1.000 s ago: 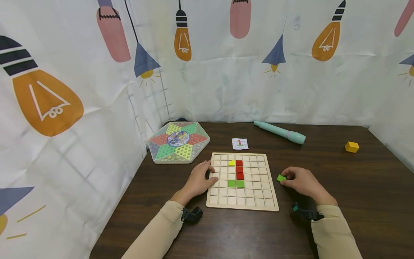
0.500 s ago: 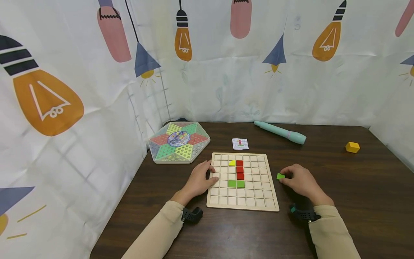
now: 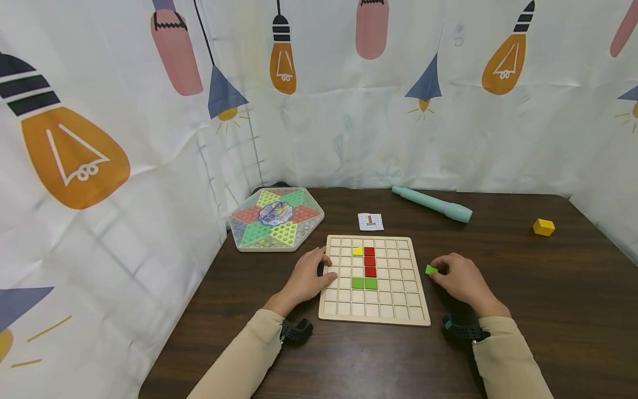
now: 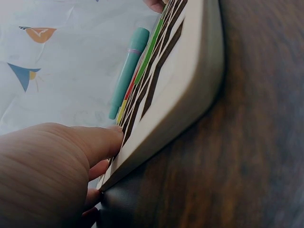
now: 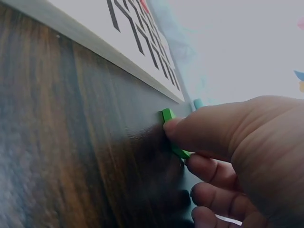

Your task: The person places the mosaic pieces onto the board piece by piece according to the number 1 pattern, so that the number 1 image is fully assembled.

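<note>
In the head view a square wooden grid board (image 3: 394,313) lies on the table. Red tiles (image 3: 370,261), two green tiles (image 3: 364,283) and a yellow triangular tile (image 3: 358,251) sit in its cells. My left hand (image 3: 305,275) rests at the board's left edge, its thumb (image 4: 102,142) on the rim in the left wrist view. Right of the board, my right hand (image 3: 461,277) pinches a loose green tile (image 5: 167,115) between thumb and fingers, close over the table. Part of that tile is hidden behind the thumb.
Behind the board lies a small pattern card (image 3: 370,221). A hexagonal Chinese checkers box (image 3: 276,219) stands at the back left. A teal tube-shaped object (image 3: 432,204) lies at the back, and a yellow block (image 3: 543,227) sits far right. Patterned curtains (image 3: 339,138) surround the table.
My right hand has moved slightly left and away from me, with the green tile still pinched. The left hand and the board have stayed put.
</note>
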A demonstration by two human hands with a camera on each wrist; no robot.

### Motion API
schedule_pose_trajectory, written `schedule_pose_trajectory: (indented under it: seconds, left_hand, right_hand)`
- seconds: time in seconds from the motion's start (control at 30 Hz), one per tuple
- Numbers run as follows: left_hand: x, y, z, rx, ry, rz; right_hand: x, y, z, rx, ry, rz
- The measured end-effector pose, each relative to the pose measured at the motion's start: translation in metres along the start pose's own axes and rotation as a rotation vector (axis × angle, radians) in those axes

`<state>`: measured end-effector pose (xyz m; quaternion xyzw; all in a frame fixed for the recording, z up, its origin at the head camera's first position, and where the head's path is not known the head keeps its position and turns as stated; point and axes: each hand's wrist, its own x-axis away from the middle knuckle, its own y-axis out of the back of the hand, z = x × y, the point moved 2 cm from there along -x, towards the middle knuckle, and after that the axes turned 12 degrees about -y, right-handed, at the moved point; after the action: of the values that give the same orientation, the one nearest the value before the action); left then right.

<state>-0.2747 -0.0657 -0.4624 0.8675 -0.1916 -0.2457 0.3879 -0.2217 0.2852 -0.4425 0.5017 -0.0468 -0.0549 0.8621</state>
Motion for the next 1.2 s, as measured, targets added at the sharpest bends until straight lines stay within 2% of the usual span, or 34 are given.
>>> schedule_pose_trajectory:
  seconds: [0.37,0.5,0.83,1.2]
  left_hand:
    - [0.0,0.0,0.0,-0.004,-0.005,-0.004]
    - [0.0,-0.001,0.001,-0.009,-0.008,-0.005]
    - [0.0,-0.001,0.001,-0.012,-0.007,-0.002]
    - [0.0,-0.002,0.002,-0.009,-0.011,0.0]
  right_hand:
    - [-0.004,-0.003,-0.001,-0.017,-0.006,-0.081]
    - [-0.003,-0.005,0.0,-0.047,0.019,-0.108]
    - [0.001,-0.016,0.017,-0.134,0.095,-0.033]
    - [0.006,-0.025,0.037,-0.154,0.189,-0.052]
